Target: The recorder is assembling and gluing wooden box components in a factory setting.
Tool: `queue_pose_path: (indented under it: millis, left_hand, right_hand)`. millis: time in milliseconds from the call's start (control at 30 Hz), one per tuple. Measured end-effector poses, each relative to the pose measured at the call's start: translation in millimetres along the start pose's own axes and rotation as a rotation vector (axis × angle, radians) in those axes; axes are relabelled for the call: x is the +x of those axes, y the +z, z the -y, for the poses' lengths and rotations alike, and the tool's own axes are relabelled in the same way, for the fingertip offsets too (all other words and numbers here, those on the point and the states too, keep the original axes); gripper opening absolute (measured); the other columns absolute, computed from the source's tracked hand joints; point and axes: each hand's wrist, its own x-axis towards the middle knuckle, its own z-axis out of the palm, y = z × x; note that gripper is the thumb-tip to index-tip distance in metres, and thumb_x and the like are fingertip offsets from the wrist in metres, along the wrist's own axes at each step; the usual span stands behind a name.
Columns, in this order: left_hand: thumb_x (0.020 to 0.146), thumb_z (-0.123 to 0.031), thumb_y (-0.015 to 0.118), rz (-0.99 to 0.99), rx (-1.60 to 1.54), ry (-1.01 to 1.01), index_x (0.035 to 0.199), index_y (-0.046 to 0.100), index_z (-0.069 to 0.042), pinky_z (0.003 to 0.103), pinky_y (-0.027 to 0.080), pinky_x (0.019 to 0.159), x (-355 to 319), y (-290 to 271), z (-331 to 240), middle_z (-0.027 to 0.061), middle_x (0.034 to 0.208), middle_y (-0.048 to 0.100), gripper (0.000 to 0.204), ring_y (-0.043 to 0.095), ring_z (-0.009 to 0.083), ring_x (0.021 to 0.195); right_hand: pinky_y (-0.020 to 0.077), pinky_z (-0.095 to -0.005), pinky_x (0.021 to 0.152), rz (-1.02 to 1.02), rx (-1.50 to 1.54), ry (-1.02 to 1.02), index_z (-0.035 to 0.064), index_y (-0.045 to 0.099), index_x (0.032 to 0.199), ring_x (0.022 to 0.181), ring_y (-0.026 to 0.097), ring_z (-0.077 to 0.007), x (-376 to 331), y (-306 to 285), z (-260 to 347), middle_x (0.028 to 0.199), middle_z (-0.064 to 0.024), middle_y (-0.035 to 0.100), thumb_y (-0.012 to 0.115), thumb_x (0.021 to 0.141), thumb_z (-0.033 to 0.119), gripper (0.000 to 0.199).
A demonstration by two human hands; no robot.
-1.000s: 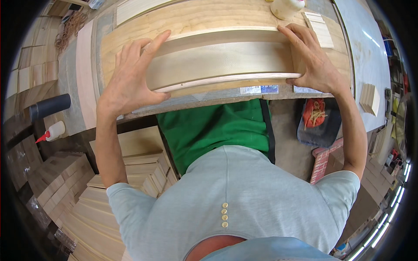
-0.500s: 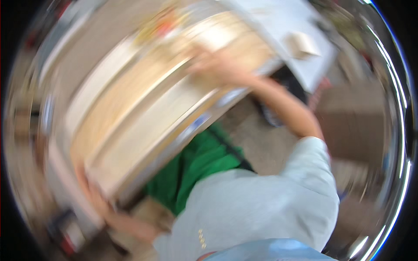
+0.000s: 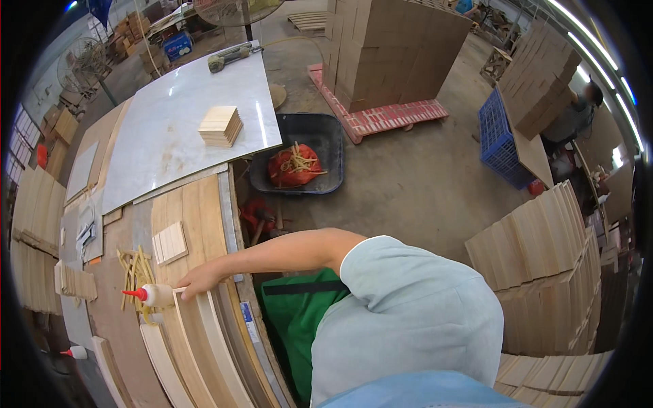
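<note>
My right hand (image 3: 198,277) reaches left across the workbench and grips the near-upright end of a long, pale wooden box with raised sides (image 3: 219,330). Its thumb and fingers are bent over that end. Touching or just left of the hand lies a white squeeze bottle (image 3: 158,294) with a red nozzle pointing left. Beyond the hand, a small slatted wooden panel (image 3: 170,243) rests on wider boards (image 3: 204,211). Yellowish bands (image 3: 136,266) lie in a loose heap beside the bottle. The near end of the box runs out of the picture, and my left hand is not seen.
A metal-topped table (image 3: 163,136) ahead carries stacked small panels (image 3: 220,127) and a power tool (image 3: 229,58). A black wheelbarrow tub (image 3: 332,163) holds a red bag. Cartons (image 3: 401,54) stand on a red pallet (image 3: 401,117). Board stacks (image 3: 530,245) rise at right.
The view has swung right and sharpened from a heavy blur. My left hand has left the picture. My right hand is now at the far end of the box.
</note>
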Motion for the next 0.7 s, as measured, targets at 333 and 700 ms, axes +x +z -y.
queue_pose_path:
  millis: [333, 700]
  left_hand:
    - [0.089, -0.047, 0.048, -0.238, 0.100, -0.071, 0.145, 0.025, 0.000, 0.042, 0.020, 0.114, -49.8, 1.0, -7.6, 0.0192, 0.148, 0.030, 0.076, 0.028, 0.0307, 0.137]
    - [0.088, -0.050, 0.050, -0.590, 0.206, -0.170, 0.145, 0.024, -0.001, 0.042, 0.018, 0.114, -95.2, 2.8, -1.6, 0.0185, 0.148, 0.028, 0.080, 0.026, 0.0299, 0.138]
  right_hand:
    - [0.0313, -0.0355, 0.106, -0.021, 0.053, 0.094, 0.0061, 0.043, 0.138, 0.129, 0.041, -0.0244, 19.1, 15.1, 5.6, 0.138, -0.0147, 0.047, 0.048, 0.095, 0.034, 0.052]
    - [0.0296, -0.0362, 0.107, 0.047, 0.090, 0.079, 0.0046, 0.042, 0.138, 0.130, 0.039, -0.0263, 10.7, 13.3, 12.1, 0.139, -0.0152, 0.045, 0.048, 0.094, 0.034, 0.053]
